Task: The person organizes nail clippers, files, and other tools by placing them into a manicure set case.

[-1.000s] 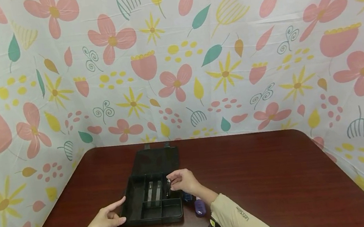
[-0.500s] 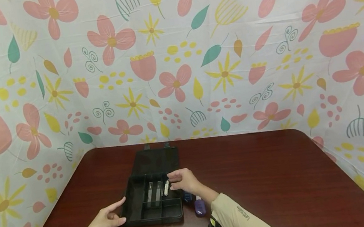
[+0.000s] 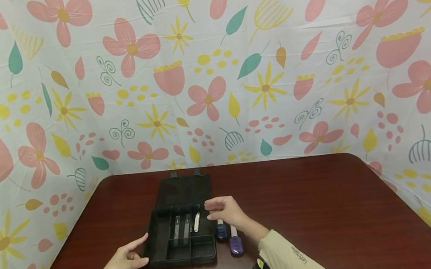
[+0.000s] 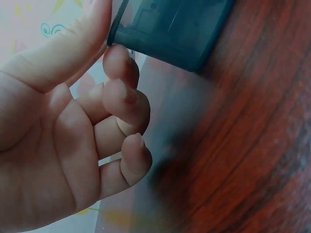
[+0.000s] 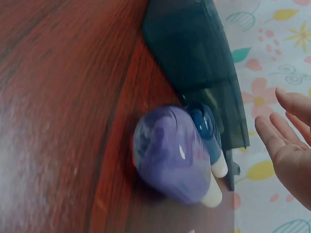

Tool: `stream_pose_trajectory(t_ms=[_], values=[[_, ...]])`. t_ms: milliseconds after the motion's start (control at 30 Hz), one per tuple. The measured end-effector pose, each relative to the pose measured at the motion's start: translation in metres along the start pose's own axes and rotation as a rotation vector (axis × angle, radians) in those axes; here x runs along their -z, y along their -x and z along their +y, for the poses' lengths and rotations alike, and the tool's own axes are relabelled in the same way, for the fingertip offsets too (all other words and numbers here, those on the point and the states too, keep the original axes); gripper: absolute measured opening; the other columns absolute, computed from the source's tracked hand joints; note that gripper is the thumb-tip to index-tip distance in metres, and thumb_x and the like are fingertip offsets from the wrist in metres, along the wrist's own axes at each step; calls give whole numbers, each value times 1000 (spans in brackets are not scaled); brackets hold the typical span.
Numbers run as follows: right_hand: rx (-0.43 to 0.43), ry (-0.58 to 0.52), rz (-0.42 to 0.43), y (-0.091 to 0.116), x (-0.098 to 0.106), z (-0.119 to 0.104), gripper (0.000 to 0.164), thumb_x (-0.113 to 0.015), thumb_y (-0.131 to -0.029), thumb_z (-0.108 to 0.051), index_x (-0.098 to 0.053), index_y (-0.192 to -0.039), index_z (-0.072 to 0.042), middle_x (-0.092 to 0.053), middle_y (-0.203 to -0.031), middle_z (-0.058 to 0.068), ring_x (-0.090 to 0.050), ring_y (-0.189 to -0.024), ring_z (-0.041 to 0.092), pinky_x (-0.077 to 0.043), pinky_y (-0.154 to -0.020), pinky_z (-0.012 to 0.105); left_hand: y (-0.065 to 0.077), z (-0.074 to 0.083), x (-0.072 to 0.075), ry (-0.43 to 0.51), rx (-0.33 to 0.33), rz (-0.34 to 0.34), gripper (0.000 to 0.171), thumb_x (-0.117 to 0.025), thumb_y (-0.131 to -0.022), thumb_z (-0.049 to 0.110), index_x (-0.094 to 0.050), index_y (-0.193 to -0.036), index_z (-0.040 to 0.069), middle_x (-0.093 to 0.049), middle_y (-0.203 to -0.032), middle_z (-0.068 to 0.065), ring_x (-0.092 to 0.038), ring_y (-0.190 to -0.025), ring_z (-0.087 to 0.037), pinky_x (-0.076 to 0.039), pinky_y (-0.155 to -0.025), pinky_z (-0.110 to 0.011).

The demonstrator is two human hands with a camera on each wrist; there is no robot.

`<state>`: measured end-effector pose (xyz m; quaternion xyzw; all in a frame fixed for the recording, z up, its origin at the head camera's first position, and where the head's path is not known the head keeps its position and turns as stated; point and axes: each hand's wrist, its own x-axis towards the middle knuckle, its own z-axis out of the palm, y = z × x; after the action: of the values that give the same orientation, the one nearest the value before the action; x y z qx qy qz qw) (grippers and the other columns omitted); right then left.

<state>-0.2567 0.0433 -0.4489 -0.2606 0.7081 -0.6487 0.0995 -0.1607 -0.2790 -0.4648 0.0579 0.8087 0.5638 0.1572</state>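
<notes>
Clearly between hands (image 3: 123,261) (image 3: 228,211), nearer right: silver clipper (image 3: 196,222).

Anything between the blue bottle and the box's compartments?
Yes: the right wall of the black box stands between its compartments and the blue bottle. The lid is open behind, out of the way.

Head view — high, forward-down; wrist views — close, both catching box (image 3: 182,262).
</notes>
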Motion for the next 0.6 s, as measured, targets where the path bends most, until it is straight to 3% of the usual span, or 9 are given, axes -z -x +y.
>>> stream_pose_trajectory(t_ms=[333,600], values=[[-1,-23,18,11,13,7,37,-61,-79,9,-51,-114,16,-51,-112,32,-49,-104,43,-47,-76,33,0,0,1,3,6,-9,71,-64,-83,15,-23,-138,-3,-41,-54,2,-39,-49,-14,-38,-49,-29],[-3,49,40,26,27,5,38,-62,-78,9,-52,-115,13,-53,-111,31,-51,-101,42,-47,-77,32,1,2,0,-6,-9,-6,70,-64,-83,14,-23,-138,-4,-42,-55,0,-40,-50,-14,-38,-49,-30]])
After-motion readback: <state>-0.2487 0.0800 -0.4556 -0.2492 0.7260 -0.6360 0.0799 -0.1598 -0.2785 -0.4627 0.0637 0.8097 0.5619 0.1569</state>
